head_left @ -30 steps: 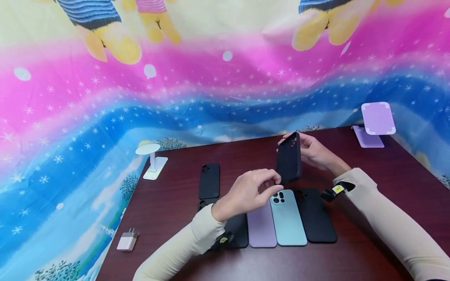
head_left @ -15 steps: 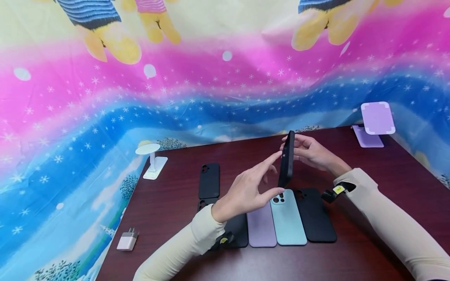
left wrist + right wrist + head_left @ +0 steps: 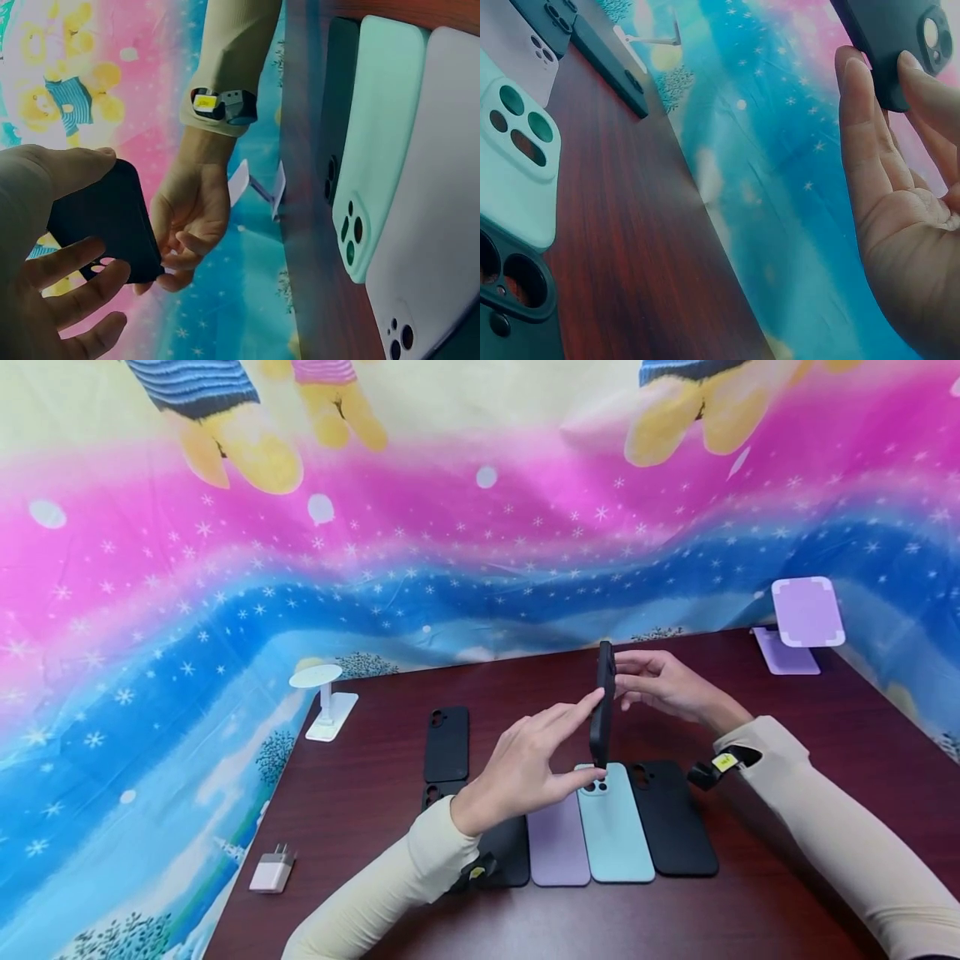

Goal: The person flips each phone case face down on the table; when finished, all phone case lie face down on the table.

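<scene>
While both hands [image 3: 525, 768] [image 3: 663, 685] pinch the black phone case [image 3: 602, 703] edge-on above the row of cases [image 3: 613, 827] on the worktop [image 3: 360, 793], apparently to inspect it, left fingers [image 3: 71, 259] and right fingers [image 3: 859, 112] clasp opposite faces

A dark wooden table [image 3: 825, 760] stands before a bright cartoon-printed cloth backdrop [image 3: 300, 552].

Both arms wear long cream ribbed sleeves [image 3: 825, 835] reaching the wrists. Each wrist carries a small black strapped device with a yellow label [image 3: 722, 763]; hands bare.
</scene>
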Demonstrator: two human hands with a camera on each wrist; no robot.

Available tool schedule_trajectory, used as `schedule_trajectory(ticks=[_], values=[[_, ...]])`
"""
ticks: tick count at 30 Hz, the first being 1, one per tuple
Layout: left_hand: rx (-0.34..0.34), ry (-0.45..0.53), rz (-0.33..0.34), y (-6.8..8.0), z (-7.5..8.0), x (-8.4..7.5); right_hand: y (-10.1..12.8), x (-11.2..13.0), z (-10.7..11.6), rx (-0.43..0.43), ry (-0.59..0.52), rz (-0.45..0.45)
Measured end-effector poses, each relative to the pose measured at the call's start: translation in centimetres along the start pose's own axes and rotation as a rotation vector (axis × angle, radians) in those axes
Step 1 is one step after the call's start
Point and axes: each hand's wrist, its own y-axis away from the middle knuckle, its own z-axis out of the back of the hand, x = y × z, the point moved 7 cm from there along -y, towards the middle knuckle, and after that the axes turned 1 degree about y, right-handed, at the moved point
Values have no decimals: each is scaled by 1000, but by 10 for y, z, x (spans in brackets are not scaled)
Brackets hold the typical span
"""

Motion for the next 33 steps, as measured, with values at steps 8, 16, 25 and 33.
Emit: schedule_trajectory(ticks=[8,16,25,33], values=[[-93,-109,39,6,3,6,0,3,5,-57,37,-15],[-144,-172,113,6,0,8,3,10,15,-145,131,-42],[-68,-220,143,-3,-26,1,21,20,35,-184,378,-214],[78,-310,79,-16,-69,-16,59,18,58,-157,503,-376]])
